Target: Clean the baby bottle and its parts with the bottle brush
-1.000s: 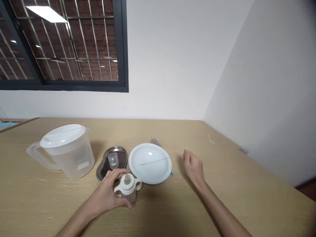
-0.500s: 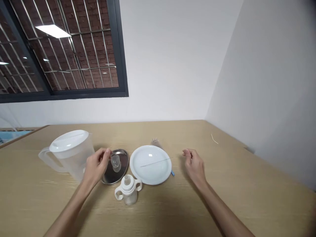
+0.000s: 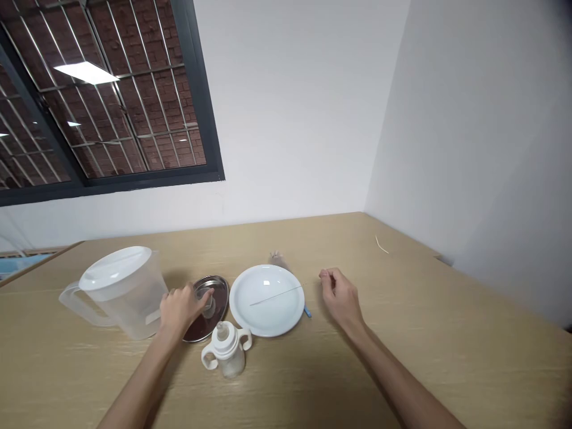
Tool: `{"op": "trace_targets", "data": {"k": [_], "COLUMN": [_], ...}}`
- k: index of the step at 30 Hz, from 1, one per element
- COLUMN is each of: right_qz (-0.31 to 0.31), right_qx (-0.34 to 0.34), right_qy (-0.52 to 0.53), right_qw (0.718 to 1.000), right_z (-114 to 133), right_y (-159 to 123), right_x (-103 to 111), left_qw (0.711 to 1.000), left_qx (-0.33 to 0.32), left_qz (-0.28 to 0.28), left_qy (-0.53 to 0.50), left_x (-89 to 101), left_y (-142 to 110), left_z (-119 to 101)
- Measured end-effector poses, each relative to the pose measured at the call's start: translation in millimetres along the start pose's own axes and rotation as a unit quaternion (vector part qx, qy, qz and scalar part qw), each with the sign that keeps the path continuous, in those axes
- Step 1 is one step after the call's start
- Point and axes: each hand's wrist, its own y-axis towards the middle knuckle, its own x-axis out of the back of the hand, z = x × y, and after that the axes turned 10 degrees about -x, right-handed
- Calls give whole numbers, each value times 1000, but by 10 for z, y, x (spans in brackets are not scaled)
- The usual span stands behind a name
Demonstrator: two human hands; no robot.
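Observation:
My left hand [image 3: 181,308] is open at the small clear cup [image 3: 208,307], thumb and fingers apart around its rim; whether they touch it I cannot tell. The cup stands on a round metal tray [image 3: 196,335]. My right hand [image 3: 340,296] is closed in a pinch to the right of the white plate [image 3: 267,325]. From its fingertips a thin, straight, wire-like strand [image 3: 276,295] appears to run left across the plate; the stretch near the fingers is hard to see. A two-handled baby bottle [image 3: 227,351] stands in front of the tray and plate.
A lidded translucent pitcher [image 3: 129,298] is left of my left hand. Behind the plate lies a clear bag-like item [image 3: 277,259]; a blue piece [image 3: 307,311] pokes out at its right. A pale thin strip [image 3: 381,244] lies far right, near the wall.
My left hand has gone from a pinch near the cup to spread fingers around the cup's rim. My right hand stays pinched in nearly the same place. The camera view has tilted slightly.

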Motion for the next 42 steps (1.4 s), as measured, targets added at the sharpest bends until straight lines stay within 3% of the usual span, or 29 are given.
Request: {"op": "trace_targets", "data": {"k": [8,14,18,20,22,24,26,28,30,33,38,42], "right_qz": [89,112,112,111,111,113,115,117,118,119,120,133], "right_qx": [9,4,2,-1,-3,-6,-11,-15,-19,-24,-27,-28], "right_qy": [-62,-86,-90,-91,-92,-94,-97,-100,-102,-104,-106,-108], "right_qw": [994,990,990,990,990,989,989,988,988,987,987,985], "right_z": [21,63,59,53,50,49,50,49,48,48,46,58], "right_y": [11,-35,-38,-38,-38,-39,-41,-44,-48,-52,-53,-63], "right_x": [75,68,66,65,61,54,47,42,41,42,39,39], "left_qw": [1000,999,995,982,938,855,781,744,728,722,774,773], "left_qx": [-15,-9,-8,-8,-5,-7,-28,-66,-114,-192,-285,-363], "left_qz": [-15,-13,-44,-83,-122,-129,-107,-97,-92,-77,-48,-39], "left_qy": [-4,-47,-92,-171,-325,-502,-614,-658,-670,-660,-563,-519], "left_x": [-63,-93,-29,32,110,197,285,359,414,470,552,595], "left_y": [-37,-37,-35,-41,-61,-101,-155,-217,-280,-371,-494,-545], "left_z": [-1,32,102,145,174,185,189,202,230,285,303,202]}}
